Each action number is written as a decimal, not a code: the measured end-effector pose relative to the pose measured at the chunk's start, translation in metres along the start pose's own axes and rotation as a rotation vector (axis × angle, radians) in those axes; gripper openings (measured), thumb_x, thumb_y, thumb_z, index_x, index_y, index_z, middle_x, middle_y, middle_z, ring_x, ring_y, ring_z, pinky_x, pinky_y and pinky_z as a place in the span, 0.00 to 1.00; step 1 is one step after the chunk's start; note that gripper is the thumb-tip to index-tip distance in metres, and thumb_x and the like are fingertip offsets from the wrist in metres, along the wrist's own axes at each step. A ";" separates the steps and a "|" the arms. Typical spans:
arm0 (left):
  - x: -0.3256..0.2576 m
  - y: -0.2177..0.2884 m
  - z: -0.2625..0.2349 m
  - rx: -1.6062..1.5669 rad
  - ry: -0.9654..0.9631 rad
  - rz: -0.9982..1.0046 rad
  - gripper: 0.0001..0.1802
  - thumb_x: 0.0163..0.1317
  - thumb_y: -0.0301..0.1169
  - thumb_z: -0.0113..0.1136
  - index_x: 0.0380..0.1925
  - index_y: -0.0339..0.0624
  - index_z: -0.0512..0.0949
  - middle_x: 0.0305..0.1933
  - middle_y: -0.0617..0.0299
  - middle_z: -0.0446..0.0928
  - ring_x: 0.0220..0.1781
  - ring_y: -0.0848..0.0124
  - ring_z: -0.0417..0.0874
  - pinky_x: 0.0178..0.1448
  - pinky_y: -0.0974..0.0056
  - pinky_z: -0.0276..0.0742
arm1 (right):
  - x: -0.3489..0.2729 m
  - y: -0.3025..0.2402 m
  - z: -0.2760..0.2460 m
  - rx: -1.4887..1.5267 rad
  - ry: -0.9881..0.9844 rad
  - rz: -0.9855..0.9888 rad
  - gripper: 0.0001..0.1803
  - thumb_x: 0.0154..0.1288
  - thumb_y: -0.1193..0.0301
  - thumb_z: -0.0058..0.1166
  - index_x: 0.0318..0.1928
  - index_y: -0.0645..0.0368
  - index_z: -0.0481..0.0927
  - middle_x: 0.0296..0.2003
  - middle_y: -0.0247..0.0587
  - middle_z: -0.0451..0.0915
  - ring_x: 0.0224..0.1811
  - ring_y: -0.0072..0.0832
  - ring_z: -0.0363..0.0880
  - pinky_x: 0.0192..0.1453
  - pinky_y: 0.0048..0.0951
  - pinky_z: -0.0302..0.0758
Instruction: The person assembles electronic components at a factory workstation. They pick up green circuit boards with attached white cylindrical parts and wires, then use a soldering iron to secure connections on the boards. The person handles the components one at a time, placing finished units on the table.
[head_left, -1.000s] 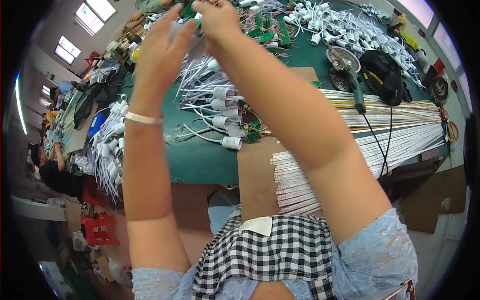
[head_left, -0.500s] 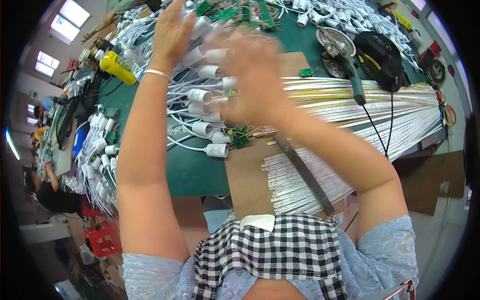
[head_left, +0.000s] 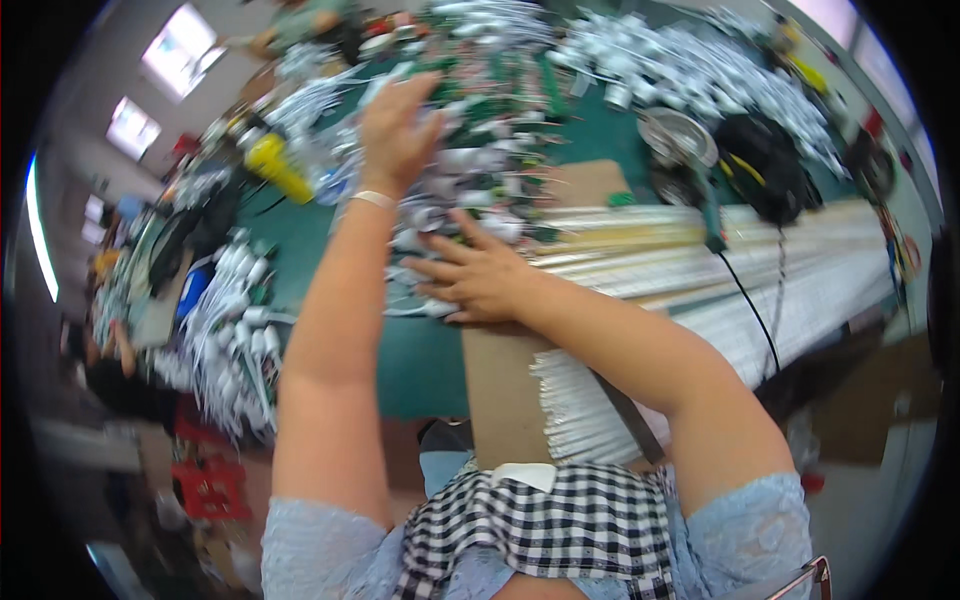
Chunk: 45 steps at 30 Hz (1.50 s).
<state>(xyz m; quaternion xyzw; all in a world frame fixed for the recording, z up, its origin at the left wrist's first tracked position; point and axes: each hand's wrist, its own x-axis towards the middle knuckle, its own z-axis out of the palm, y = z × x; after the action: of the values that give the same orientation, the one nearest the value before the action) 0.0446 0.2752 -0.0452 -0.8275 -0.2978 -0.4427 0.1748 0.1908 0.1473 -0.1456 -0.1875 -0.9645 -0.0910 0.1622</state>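
Across the middle of the table runs a row of white lamp sockets (head_left: 478, 160) with white cables and small green circuit boards (head_left: 550, 88). My left hand (head_left: 397, 128) is at the far left side of this row, fingers stretched out and thumb apart, against the sockets and cables. Nearer to me, my right hand (head_left: 482, 278) lies with fingers spread over the near end of the row, palm down. Neither hand is seen gripping anything. Motion blur softens the sockets, and my hands cover some of them.
Silvery and yellowish strips (head_left: 700, 280) fan out to the right, with a dark flat bar (head_left: 630, 415) across them. A green-handled tool (head_left: 712, 215) rests by a round metal dish (head_left: 675, 135), beside a black bag (head_left: 765, 165). A yellow bottle (head_left: 277, 168) lies left. More sockets (head_left: 235, 330) are heaped there.
My right hand has come down toward me from above the row onto its near end, fingers spread. My left hand stays at the row's left side. The whole view has shifted slightly.
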 end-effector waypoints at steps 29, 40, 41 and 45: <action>-0.110 -0.026 -0.145 0.571 -0.145 -0.250 0.25 0.44 0.36 0.66 0.48 0.54 0.77 0.59 0.57 0.70 0.63 0.53 0.65 0.66 0.48 0.57 | 0.003 -0.072 -0.021 0.090 -0.154 -0.028 0.24 0.60 0.70 0.44 0.58 0.49 0.73 0.67 0.34 0.61 0.73 0.36 0.51 0.74 0.53 0.42; -0.216 -0.146 -0.275 0.841 -1.136 -1.107 0.33 0.46 0.44 0.67 0.55 0.54 0.73 0.56 0.51 0.74 0.58 0.54 0.75 0.61 0.54 0.70 | 0.005 -0.068 -0.021 0.194 -0.286 0.037 0.25 0.61 0.70 0.46 0.61 0.50 0.70 0.66 0.36 0.64 0.73 0.36 0.49 0.75 0.51 0.40; -0.219 -0.147 -0.272 0.887 -1.156 -1.104 0.32 0.46 0.44 0.67 0.55 0.55 0.73 0.57 0.53 0.74 0.58 0.55 0.75 0.61 0.54 0.70 | 0.006 -0.068 -0.022 0.195 -0.285 0.041 0.25 0.61 0.70 0.47 0.60 0.50 0.70 0.65 0.36 0.64 0.73 0.36 0.50 0.75 0.51 0.40; -0.195 -0.160 -0.284 0.705 -1.235 -1.007 0.24 0.44 0.38 0.66 0.46 0.53 0.80 0.47 0.52 0.79 0.50 0.56 0.80 0.55 0.57 0.74 | 0.005 -0.069 -0.022 0.170 -0.274 0.065 0.25 0.58 0.68 0.50 0.59 0.50 0.71 0.65 0.36 0.65 0.72 0.36 0.52 0.75 0.51 0.42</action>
<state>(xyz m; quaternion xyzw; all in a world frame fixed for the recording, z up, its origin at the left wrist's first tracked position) -0.3212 0.1739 -0.0485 -0.5873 -0.7894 0.1786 0.0114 0.1653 0.0808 -0.1314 -0.2148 -0.9752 0.0229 0.0475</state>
